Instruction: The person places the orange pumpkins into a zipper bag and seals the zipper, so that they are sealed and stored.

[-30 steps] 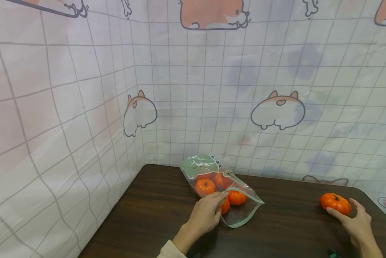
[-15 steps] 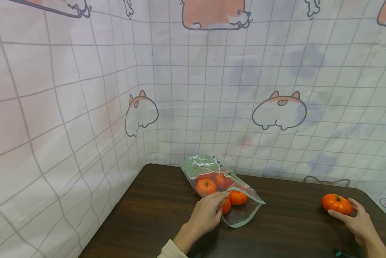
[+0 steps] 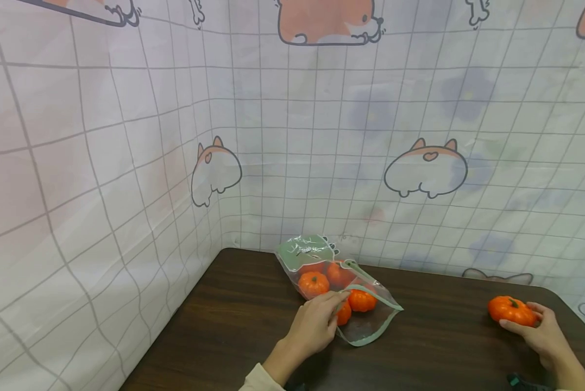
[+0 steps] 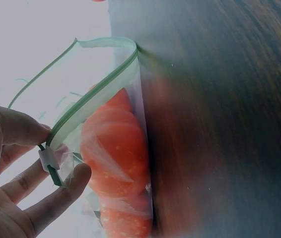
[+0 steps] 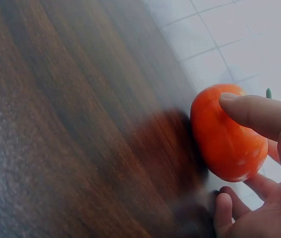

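A clear zip bag (image 3: pixel 365 330) with a green edge and a green printed end lies on the table, holding several small orange pumpkins (image 3: pixel 314 283). My left hand (image 3: pixel 313 325) pinches the bag's rim near its white slider (image 4: pixel 47 158), and the mouth gapes. Another orange pumpkin (image 3: pixel 511 310) with a green stem is at the right side of the table. My right hand (image 3: pixel 546 334) grips it, thumb (image 5: pixel 252 113) on the near side and fingers around the far side. In the right wrist view that pumpkin is close over the table top.
The dark wood table (image 3: pixel 434 347) meets a white gridded cloth (image 3: pixel 321 179) with dog prints at the back and left. A dark strap with a green part (image 3: pixel 517 380) shows by the right wrist.
The right hand's fingers have closed in around the lone pumpkin, which stays in nearly the same spot. The left hand keeps its hold on the bag. The head view has shifted slightly.
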Demonstrator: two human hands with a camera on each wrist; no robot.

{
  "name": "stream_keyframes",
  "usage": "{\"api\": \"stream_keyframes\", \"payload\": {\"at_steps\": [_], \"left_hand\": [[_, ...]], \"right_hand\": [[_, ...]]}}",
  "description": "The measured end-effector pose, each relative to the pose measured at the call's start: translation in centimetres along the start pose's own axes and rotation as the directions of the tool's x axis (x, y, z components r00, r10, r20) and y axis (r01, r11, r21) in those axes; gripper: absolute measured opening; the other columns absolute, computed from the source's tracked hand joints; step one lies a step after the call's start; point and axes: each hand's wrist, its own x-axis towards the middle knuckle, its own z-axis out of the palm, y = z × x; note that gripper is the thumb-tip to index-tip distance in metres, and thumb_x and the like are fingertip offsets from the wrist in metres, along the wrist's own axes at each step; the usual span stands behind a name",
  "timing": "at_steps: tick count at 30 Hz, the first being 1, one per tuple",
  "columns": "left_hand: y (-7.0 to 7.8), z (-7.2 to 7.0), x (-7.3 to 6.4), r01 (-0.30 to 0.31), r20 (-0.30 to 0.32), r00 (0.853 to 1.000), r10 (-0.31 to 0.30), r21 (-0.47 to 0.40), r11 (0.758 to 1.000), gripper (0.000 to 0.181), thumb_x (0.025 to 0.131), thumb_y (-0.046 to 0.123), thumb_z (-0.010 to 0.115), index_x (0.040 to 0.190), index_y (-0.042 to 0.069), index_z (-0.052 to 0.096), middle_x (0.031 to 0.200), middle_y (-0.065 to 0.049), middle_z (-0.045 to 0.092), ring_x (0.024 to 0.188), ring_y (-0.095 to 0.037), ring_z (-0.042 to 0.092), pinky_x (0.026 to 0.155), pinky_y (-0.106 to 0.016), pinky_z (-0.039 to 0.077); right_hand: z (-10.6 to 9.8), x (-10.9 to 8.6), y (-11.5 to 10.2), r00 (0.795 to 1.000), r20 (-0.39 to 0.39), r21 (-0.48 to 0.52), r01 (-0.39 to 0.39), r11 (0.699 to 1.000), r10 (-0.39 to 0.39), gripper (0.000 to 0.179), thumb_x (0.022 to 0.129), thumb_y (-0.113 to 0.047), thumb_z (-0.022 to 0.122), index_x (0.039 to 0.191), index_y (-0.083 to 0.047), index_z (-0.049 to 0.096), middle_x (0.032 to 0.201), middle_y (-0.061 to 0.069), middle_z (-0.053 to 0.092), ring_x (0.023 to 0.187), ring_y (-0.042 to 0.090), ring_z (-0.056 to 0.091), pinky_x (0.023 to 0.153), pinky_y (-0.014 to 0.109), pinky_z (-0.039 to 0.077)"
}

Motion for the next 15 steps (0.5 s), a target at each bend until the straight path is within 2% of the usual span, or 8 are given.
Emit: {"api": "stream_keyframes", "payload": {"at_steps": [1, 5, 7, 11, 15], "left_hand": [[0.01, 0.00, 0.01, -0.001, 0.000, 1.000, 0.001, 0.001, 1.000, 0.061, 0.082, 0.001, 0.072, 0.140, 0.018, 0.063, 0.122, 0.006, 0.072, 0.102, -0.011, 0.069, 0.081, -0.028, 0.058], [-0.03, 0.08, -0.03, -0.002, -0.001, 1.000, 0.002, -0.003, 1.000, 0.060, 0.082, 0.001, 0.072, 0.140, 0.018, 0.064, 0.122, 0.007, 0.072, 0.102, -0.011, 0.069, 0.081, -0.028, 0.058], [-0.05, 0.11, -0.06, -0.003, -0.003, 1.000, 0.003, -0.006, 1.000, 0.060, 0.082, 0.001, 0.072, 0.139, 0.018, 0.064, 0.121, 0.007, 0.072, 0.101, -0.011, 0.069, 0.080, -0.027, 0.058], [-0.11, 0.12, -0.11, -0.008, -0.010, 1.000, 0.008, -0.016, 1.000, 0.060, 0.082, 0.000, 0.072, 0.139, 0.017, 0.064, 0.121, 0.007, 0.073, 0.098, -0.010, 0.069, 0.077, -0.025, 0.057], [-0.12, 0.12, -0.09, -0.010, -0.014, 1.000, 0.009, -0.023, 1.000, 0.060, 0.081, -0.001, 0.072, 0.138, 0.017, 0.065, 0.120, 0.007, 0.073, 0.098, -0.010, 0.069, 0.076, -0.025, 0.057]], "right_hand": [[0.06, 0.07, 0.08, 1.000, -0.010, 0.004, -0.005, 1.000, 0.005, 0.105, 0.097, -0.032, 0.068, 0.154, 0.015, -0.008, 0.157, 0.048, 0.001, 0.137, 0.057, 0.021, 0.092, 0.027, 0.037], [0.28, 0.15, 0.20, 0.999, -0.025, 0.019, -0.031, 0.999, 0.031, 0.105, 0.096, -0.034, 0.069, 0.152, 0.015, -0.005, 0.157, 0.047, 0.004, 0.138, 0.055, 0.022, 0.090, 0.024, 0.036], [0.30, 0.11, 0.26, 0.999, -0.022, 0.013, -0.027, 1.000, 0.028, 0.103, 0.096, -0.035, 0.070, 0.150, 0.015, -0.002, 0.155, 0.048, 0.006, 0.135, 0.056, 0.025, 0.077, 0.017, 0.032], [0.35, 0.01, 0.31, 0.999, -0.023, 0.010, -0.024, 1.000, 0.024, 0.099, 0.096, -0.036, 0.070, 0.146, 0.016, 0.002, 0.153, 0.048, 0.007, 0.131, 0.057, 0.028, 0.067, 0.014, 0.034], [0.49, -0.14, 0.34, 0.999, -0.031, 0.014, -0.013, 1.000, 0.013, 0.096, 0.096, -0.035, 0.070, 0.145, 0.016, 0.005, 0.151, 0.048, 0.009, 0.130, 0.056, 0.028, 0.066, 0.014, 0.035]]}}
